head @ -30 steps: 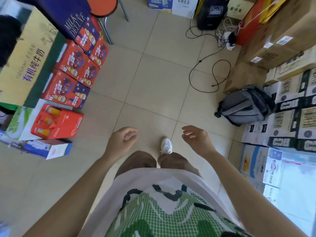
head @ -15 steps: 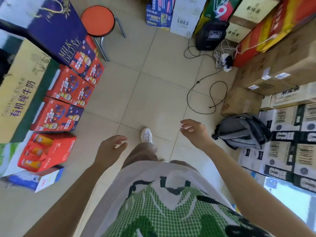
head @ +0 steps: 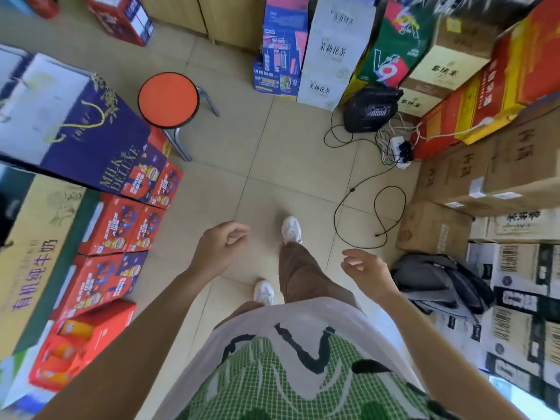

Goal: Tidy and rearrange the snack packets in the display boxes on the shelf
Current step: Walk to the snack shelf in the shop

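I look down at a tiled shop floor. My left hand hangs in front of me with loosely curled fingers and holds nothing. My right hand is out to the right, fingers relaxed, also holding nothing. Both hands are above the floor, between stacks of cartons. No snack packets, display boxes or shelf appear in the view. My white shoes show below, one ahead of the other.
Red drink cartons and a purple milk box line the left. An orange stool stands ahead. A black cable, power strip and grey backpack lie at right beside brown cartons.
The view has tilted up and moved forward, showing the stool and far boxes. I have stepped ahead. My right hand has dropped a little; both hands stay holding nothing.
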Motion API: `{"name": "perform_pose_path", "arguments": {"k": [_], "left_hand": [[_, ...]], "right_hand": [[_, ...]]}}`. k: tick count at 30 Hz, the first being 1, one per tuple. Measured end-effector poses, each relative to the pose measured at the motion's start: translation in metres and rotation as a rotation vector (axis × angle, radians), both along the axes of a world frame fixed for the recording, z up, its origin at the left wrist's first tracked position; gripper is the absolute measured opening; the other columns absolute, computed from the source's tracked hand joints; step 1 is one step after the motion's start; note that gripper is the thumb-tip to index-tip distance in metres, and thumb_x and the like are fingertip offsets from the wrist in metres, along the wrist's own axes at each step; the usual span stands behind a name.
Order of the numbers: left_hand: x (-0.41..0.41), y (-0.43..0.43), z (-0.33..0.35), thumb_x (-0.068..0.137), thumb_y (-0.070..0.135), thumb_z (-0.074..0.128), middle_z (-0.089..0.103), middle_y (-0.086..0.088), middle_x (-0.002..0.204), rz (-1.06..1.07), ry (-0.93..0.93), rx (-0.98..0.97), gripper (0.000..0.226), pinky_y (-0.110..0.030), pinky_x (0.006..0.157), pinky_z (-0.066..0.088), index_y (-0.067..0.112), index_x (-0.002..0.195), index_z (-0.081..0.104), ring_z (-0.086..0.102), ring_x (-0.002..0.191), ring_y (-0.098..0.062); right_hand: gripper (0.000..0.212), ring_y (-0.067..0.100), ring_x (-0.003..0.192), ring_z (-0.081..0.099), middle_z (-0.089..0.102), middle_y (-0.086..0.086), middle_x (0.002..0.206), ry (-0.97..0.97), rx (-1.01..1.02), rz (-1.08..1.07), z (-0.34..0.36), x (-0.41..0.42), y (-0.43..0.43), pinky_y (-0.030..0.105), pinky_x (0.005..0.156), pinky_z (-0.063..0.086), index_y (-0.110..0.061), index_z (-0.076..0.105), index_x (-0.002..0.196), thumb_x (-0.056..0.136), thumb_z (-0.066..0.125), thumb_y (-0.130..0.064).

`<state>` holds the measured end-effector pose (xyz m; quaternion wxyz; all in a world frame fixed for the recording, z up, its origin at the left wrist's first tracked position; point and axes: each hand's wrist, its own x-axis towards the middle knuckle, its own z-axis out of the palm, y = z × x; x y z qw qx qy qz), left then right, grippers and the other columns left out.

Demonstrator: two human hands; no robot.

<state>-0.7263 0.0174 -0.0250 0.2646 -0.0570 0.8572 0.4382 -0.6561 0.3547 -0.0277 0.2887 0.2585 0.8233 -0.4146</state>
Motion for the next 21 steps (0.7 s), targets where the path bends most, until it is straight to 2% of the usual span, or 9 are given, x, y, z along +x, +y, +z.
{"name": "perform_pose_path", "arguments": {"k": [3,6,9,12,18,21], "left_hand": [[-0.052,0.007,-0.005,0.085,0.04,0.062,0.072,0.016,0.109,-0.025,-0.027,-0.041,0.034,-0.036,0.097,0.053,0.024,0.112,0.073,0.065,0.106,-0.004],[-0.091,0.009,-0.006,0.094,0.029,0.067,0.071,0.014,0.11,-0.009,-0.076,-0.085,0.021,-0.038,0.098,0.053,0.023,0.114,0.071,0.065,0.105,-0.006],[-0.123,0.006,-0.007,0.094,0.022,0.069,0.071,0.011,0.107,0.041,-0.08,-0.125,0.016,-0.037,0.096,0.054,0.025,0.109,0.071,0.067,0.101,-0.011],[-0.152,-0.004,-0.007,0.093,0.023,0.07,0.073,0.009,0.106,0.081,-0.071,-0.162,0.014,-0.036,0.094,0.056,0.023,0.107,0.072,0.069,0.099,-0.013],[-0.219,-0.041,-0.016,0.09,0.024,0.073,0.07,0.02,0.095,0.165,-0.111,-0.168,0.015,-0.03,0.089,0.054,0.036,0.098,0.069,0.066,0.089,-0.004],[-0.267,-0.066,-0.03,0.09,0.026,0.072,0.07,0.021,0.097,0.167,-0.134,-0.143,0.016,-0.031,0.09,0.053,0.038,0.098,0.069,0.066,0.091,-0.003]], "right_hand": [[0.027,0.013,0.088,0.064,0.071,0.003,0.106,0.007,-0.025,0.031,-0.007,-0.064,0.007,0.001,0.065,0.04,-0.016,0.068,0.12,0.093,0.065,-0.017],[0.028,0.014,0.095,0.064,0.069,-0.003,0.106,0.011,-0.044,0.079,-0.007,-0.132,0.007,0.016,0.077,0.043,-0.021,0.067,0.121,0.094,0.064,-0.022],[0.028,0.01,0.099,0.064,0.068,-0.008,0.107,0.024,-0.08,0.159,-0.002,-0.201,-0.002,0.016,0.076,0.044,-0.027,0.065,0.122,0.094,0.062,-0.026],[0.028,0.005,0.097,0.063,0.068,-0.01,0.108,0.065,-0.111,0.218,0.009,-0.266,-0.017,0.021,0.083,0.049,-0.03,0.065,0.122,0.094,0.063,-0.029],[0.026,0.005,0.093,0.066,0.069,-0.011,0.105,0.155,-0.14,0.271,0.021,-0.387,-0.062,0.022,0.085,0.051,-0.028,0.068,0.118,0.092,0.066,-0.026],[0.026,0.007,0.093,0.066,0.069,-0.011,0.104,0.152,-0.134,0.263,0.017,-0.44,-0.083,0.022,0.083,0.05,-0.028,0.068,0.117,0.092,0.066,-0.026]]}}
